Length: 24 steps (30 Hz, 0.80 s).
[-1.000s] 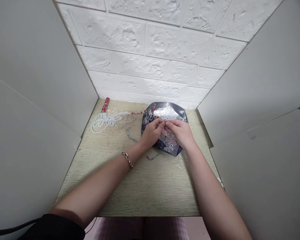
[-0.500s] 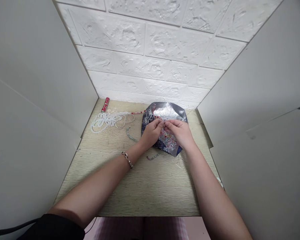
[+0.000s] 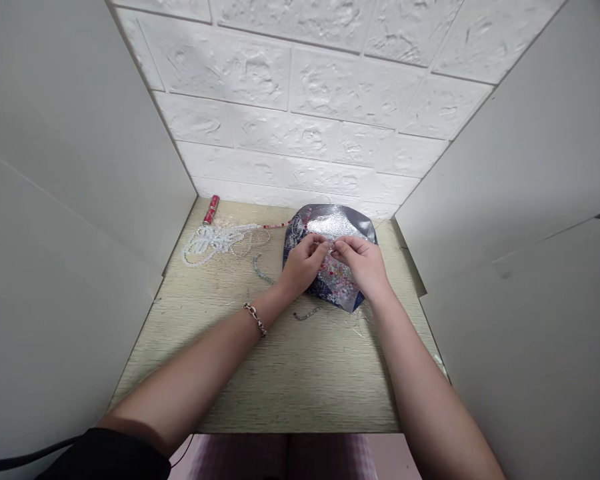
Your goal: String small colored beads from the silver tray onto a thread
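Note:
Both hands meet over a bag (image 3: 337,220) with a silver lining and dark blue patterned sides, spread on the table. Loose pink, red and clear beads (image 3: 341,283) lie on the lining. My left hand (image 3: 304,263), with a chain bracelet at the wrist, is closed in a pinch above the beads. My right hand (image 3: 364,263) pinches opposite it, with a small space between the two sets of fingertips. What they hold is too small to make out. A thread with red and pink beads (image 3: 275,226) runs from the bag's left side.
White bead strands (image 3: 200,257) lie bunched at the left, near a red cylinder (image 3: 211,210). A pale green bead strand (image 3: 263,270) and a darker short one (image 3: 307,313) lie beside the bag. Fine clear thread trails at its lower right. A white brick-patterned wall and grey side panels enclose the table.
My fingertips have drawn slightly apart, and the fingers of both hands have lifted a little. The bag and the bead strands stay in place.

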{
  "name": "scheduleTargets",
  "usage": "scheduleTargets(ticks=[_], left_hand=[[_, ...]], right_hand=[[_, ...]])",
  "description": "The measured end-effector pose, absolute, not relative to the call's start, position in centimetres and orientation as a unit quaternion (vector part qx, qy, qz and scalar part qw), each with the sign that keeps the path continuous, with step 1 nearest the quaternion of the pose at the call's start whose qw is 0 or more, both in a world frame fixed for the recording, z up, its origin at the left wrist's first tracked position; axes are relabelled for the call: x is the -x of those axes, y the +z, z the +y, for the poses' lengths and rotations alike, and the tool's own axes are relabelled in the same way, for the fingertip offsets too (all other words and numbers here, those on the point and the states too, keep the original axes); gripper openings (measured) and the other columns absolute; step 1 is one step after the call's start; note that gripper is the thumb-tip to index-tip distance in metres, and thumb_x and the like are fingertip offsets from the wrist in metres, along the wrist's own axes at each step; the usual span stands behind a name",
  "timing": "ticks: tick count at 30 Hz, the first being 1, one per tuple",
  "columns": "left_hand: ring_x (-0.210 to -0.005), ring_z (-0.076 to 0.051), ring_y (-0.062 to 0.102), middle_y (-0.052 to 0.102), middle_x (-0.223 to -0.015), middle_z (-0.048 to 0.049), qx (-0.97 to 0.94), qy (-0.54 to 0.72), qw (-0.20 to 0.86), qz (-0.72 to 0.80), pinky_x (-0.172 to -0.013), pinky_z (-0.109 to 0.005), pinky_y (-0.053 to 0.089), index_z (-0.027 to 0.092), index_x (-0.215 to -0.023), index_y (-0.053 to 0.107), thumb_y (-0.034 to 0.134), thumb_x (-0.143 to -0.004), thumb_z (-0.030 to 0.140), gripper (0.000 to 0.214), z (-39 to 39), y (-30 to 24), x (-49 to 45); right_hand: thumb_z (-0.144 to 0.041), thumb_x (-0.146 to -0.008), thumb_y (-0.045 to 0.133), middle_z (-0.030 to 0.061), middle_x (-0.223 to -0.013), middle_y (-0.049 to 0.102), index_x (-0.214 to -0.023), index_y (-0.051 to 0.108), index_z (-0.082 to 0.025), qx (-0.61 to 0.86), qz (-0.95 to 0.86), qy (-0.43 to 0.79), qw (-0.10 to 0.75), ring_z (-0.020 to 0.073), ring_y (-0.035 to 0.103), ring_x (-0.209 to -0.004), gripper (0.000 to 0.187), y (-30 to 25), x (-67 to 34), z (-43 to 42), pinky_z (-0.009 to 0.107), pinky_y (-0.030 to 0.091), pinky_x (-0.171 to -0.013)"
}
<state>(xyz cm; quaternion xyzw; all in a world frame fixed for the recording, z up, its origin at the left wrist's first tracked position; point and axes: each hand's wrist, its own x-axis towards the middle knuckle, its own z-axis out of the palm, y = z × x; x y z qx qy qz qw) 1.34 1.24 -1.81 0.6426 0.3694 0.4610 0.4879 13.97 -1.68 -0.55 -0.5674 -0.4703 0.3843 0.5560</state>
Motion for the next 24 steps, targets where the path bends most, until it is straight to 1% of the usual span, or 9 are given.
scheduleTargets(ticks=[4, 8, 11, 13, 15, 17, 20, 24], left_hand=[[-0.043, -0.005, 0.043, 0.054, -0.064, 0.0022, -0.656, 0.435, 0.499, 0.363, -0.041, -0.020, 0.033, 0.017, -0.082, 0.055, 0.050, -0.077, 0.040, 0.025, 0.93, -1.43, -1.09], [-0.038, -0.004, 0.041, 0.054, -0.060, 0.0034, -0.662, 0.425, 0.494, 0.369, -0.040, -0.020, 0.032, 0.017, -0.079, 0.056, 0.052, -0.076, 0.041, 0.025, 0.83, -1.33, -1.01], [-0.039, -0.005, 0.040, 0.053, -0.058, 0.0037, -0.664, 0.424, 0.489, 0.374, -0.041, -0.021, 0.033, 0.017, -0.077, 0.057, 0.052, -0.076, 0.040, 0.024, 0.95, -1.47, -1.07], [-0.043, -0.006, 0.042, 0.053, -0.057, 0.0037, -0.669, 0.426, 0.477, 0.379, -0.044, -0.021, 0.034, 0.016, -0.076, 0.057, 0.053, -0.075, 0.039, 0.023, 1.06, -1.57, -1.11], [-0.047, -0.007, 0.044, 0.053, -0.056, 0.0036, -0.674, 0.429, 0.465, 0.382, -0.047, -0.021, 0.036, 0.016, -0.075, 0.058, 0.053, -0.075, 0.038, 0.023, 1.12, -1.64, -1.12], [-0.049, -0.008, 0.045, 0.053, -0.056, 0.0035, -0.677, 0.431, 0.459, 0.382, -0.049, -0.021, 0.036, 0.016, -0.075, 0.058, 0.053, -0.075, 0.037, 0.022, 1.14, -1.68, -1.11], [-0.052, -0.008, 0.046, 0.053, -0.056, 0.0032, -0.677, 0.434, 0.459, 0.377, -0.051, -0.022, 0.037, 0.016, -0.076, 0.059, 0.052, -0.076, 0.037, 0.022, 1.12, -1.69, -1.09], [-0.056, -0.010, 0.049, 0.054, -0.057, 0.0023, -0.671, 0.444, 0.461, 0.375, -0.054, -0.022, 0.039, 0.016, -0.076, 0.059, 0.052, -0.076, 0.036, 0.022, 1.07, -1.63, -1.12]], right_hand=[[-0.037, -0.070, 0.059, 0.0006, -0.070, 0.061, -0.073, 0.064, -0.019, 0.587, -0.520, 0.311, 0.537, 0.0140, 0.055, -0.068, 0.019, -0.76, -14.09, -1.66, 0.032, 0.045, -0.073], [-0.035, -0.070, 0.059, 0.0010, -0.071, 0.062, -0.073, 0.064, -0.019, 0.588, -0.524, 0.304, 0.536, 0.0143, 0.055, -0.069, 0.017, -0.75, -14.06, -1.62, 0.032, 0.045, -0.073], [-0.035, -0.068, 0.061, 0.0012, -0.071, 0.062, -0.073, 0.063, -0.019, 0.574, -0.498, 0.342, 0.553, 0.0140, 0.055, -0.069, 0.017, -0.78, -14.01, -1.50, 0.032, 0.045, -0.072], [-0.033, -0.065, 0.064, -0.0003, -0.070, 0.060, -0.078, 0.060, -0.019, 0.550, -0.454, 0.376, 0.591, 0.0131, 0.056, -0.068, 0.020, -0.77, -13.97, -1.41, 0.031, 0.046, -0.072], [-0.030, -0.060, 0.068, -0.0030, -0.069, 0.059, -0.085, 0.055, -0.022, 0.517, -0.404, 0.411, 0.633, 0.0119, 0.057, -0.068, 0.029, -0.68, -13.90, -1.36, 0.031, 0.048, -0.073], [-0.026, -0.056, 0.071, -0.0049, -0.068, 0.058, -0.091, 0.051, -0.023, 0.488, -0.365, 0.445, 0.656, 0.0110, 0.058, -0.067, 0.040, -0.49, -13.82, -1.39, 0.031, 0.049, -0.074], [-0.023, -0.054, 0.072, -0.0038, -0.072, 0.060, -0.094, 0.050, -0.023, 0.470, -0.338, 0.480, 0.659, 0.0114, 0.060, -0.070, 0.045, -0.22, -13.70, -1.51, 0.031, 0.049, -0.079], [-0.028, -0.058, 0.069, 0.0011, -0.083, 0.063, -0.100, 0.050, -0.023, 0.492, -0.352, 0.475, 0.640, 0.0154, 0.061, -0.083, 0.046, -0.19, -13.68, -1.61, 0.034, 0.048, -0.083]])
